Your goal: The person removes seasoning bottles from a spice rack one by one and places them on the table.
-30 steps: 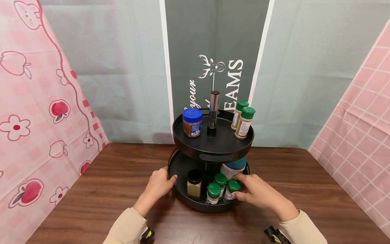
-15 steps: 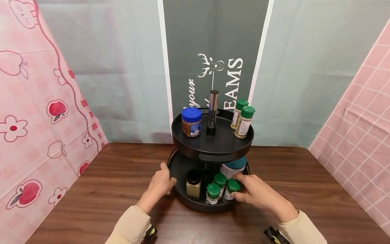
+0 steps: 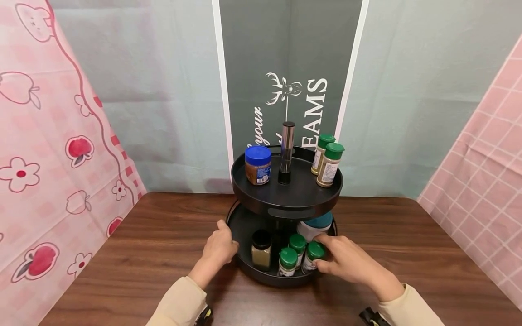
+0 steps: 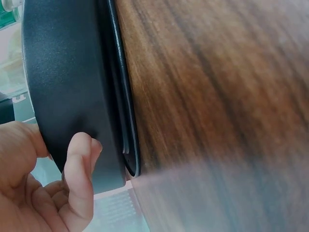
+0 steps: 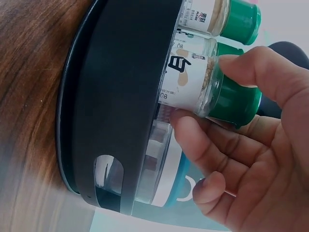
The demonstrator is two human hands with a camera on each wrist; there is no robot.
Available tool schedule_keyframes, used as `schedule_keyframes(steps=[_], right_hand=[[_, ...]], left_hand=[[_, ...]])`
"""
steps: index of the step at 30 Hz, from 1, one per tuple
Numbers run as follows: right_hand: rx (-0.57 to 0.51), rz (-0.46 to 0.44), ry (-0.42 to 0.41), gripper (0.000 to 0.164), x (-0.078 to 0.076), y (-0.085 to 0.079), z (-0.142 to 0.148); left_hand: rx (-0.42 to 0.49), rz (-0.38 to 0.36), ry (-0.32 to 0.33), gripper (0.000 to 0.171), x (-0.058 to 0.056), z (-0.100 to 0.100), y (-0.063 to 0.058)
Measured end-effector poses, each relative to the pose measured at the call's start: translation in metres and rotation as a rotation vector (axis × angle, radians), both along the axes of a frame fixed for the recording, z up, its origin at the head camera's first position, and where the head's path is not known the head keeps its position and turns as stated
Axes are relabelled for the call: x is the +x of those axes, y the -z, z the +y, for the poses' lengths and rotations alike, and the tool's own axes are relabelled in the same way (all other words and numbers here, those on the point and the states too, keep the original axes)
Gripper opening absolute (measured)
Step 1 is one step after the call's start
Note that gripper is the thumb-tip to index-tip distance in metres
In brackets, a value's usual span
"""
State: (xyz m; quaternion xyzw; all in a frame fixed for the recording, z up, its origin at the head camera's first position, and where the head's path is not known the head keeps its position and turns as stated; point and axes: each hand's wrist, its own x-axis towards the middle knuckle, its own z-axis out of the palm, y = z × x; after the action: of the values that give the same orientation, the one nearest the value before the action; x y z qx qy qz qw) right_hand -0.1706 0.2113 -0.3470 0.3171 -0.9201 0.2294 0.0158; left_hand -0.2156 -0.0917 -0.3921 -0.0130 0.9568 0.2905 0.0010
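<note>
A black two-tier turntable [image 3: 281,199] stands on the wooden table. My left hand [image 3: 219,246] holds the left rim of the lower tray [image 4: 67,72], thumb over the rim, fingers against the outer wall. In the right wrist view, my right hand [image 5: 256,140] pinches a green-capped spice jar [image 5: 186,79] between thumb and index finger. That jar stands upright in the lower tray's front right. Close by are two more green-capped jars, one in front [image 3: 287,260] and one behind [image 3: 297,244]. A black-capped square jar [image 3: 261,251] of greenish-brown powder stands left of them.
Behind the held jar sits a white tub [image 3: 311,228] with a blue lid, partly hidden by the upper tray. Up on that tray are a blue-lidded jar [image 3: 258,166], a central post [image 3: 287,151] and two green-capped shakers [image 3: 329,167]. Fabric curtains [image 3: 175,90] surround the table [image 3: 175,213].
My left hand has shifted slightly on the lower rim, its index finger now raised and pointing away. My right hand keeps its hold on the spice jar. The view moves slightly.
</note>
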Motion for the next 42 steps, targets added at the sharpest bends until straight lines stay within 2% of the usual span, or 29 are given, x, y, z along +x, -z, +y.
schedule_keyframes(steps=[10,21,29,34,42], right_hand=[[-0.012,-0.055,-0.007,0.029,-0.001,-0.002,-0.001],[-0.011,-0.076,-0.031,0.029,-0.001,-0.005,0.0],[0.02,-0.056,-0.03,0.031,-0.004,-0.018,0.001],[-0.013,-0.061,-0.029,0.033,-0.006,-0.032,0.004],[-0.043,0.014,-0.031,0.035,-0.008,-0.041,0.006]], left_hand=[[-0.027,-0.02,-0.025,0.049,0.0,-0.002,-0.001],[-0.06,0.005,-0.023,0.043,0.0,0.0,-0.001],[-0.083,0.006,-0.017,0.048,-0.004,0.0,-0.003],[-0.091,0.009,-0.011,0.051,-0.004,-0.001,-0.002],[-0.113,-0.002,-0.015,0.054,-0.004,-0.002,-0.001]])
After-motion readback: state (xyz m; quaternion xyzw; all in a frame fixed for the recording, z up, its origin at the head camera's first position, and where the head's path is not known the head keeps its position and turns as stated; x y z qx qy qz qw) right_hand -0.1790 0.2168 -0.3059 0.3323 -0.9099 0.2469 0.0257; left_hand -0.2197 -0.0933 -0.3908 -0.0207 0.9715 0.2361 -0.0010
